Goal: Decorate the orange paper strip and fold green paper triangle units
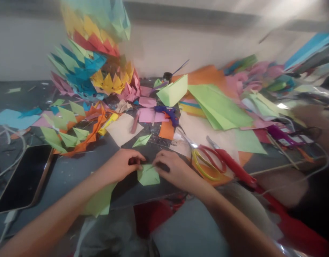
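Note:
A small light-green sheet of paper (148, 175), partly folded, lies at the front of the dark table between my hands. My left hand (126, 162) pinches its upper left corner, fingers curled. On the upper right corner, my right hand (169, 166) closes its fingers on the same paper. Just beyond sits a small folded light-green piece (142, 140). Under my left forearm a larger light-green sheet (100, 201) hangs over the table edge. Yellow-handled scissors (204, 166) rest right of my right hand. The picture is somewhat blurred.
A tall stack of coloured folded-paper rings (97, 67) stands at the back left. Nearer is an orange and green paper ring (78, 132). A phone (25, 178) with a cable lies left, a blue glue gun (168, 113) mid-table, a red-handled cutter (234, 164) right. Another person's arm (311, 121) reaches in.

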A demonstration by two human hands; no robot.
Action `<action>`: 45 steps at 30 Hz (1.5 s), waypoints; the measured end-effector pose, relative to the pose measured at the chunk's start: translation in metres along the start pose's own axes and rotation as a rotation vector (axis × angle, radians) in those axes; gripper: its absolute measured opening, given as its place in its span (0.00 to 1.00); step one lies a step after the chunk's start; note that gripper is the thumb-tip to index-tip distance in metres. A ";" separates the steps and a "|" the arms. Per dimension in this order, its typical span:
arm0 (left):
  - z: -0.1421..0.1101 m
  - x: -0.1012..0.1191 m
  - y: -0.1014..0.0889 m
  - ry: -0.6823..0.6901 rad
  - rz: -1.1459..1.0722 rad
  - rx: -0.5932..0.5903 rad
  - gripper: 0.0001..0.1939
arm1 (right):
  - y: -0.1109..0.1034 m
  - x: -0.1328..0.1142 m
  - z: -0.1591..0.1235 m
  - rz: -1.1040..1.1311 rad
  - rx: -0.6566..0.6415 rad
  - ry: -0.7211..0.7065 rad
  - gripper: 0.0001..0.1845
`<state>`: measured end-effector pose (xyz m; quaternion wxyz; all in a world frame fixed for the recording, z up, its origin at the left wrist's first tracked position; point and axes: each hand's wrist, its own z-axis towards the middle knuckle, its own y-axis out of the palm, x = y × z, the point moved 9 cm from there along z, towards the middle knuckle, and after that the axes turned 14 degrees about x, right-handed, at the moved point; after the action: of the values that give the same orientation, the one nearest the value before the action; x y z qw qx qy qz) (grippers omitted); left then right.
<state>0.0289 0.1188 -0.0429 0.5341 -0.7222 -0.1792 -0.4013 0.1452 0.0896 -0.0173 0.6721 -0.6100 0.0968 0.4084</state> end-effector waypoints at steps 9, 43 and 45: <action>-0.001 0.001 -0.014 -0.075 -0.132 0.127 0.09 | -0.002 0.025 -0.001 0.505 0.168 0.351 0.13; -0.002 0.021 -0.004 0.596 0.158 0.037 0.09 | 0.003 -0.019 -0.003 -0.123 0.202 -0.437 0.13; -0.003 0.021 -0.004 0.605 0.191 0.031 0.09 | 0.005 -0.018 -0.004 -0.146 0.185 -0.457 0.13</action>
<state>0.0380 0.1140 -0.0236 0.6092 -0.5756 0.0503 -0.5431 0.1316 0.0778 -0.0109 0.7572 -0.4434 -0.0651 0.4752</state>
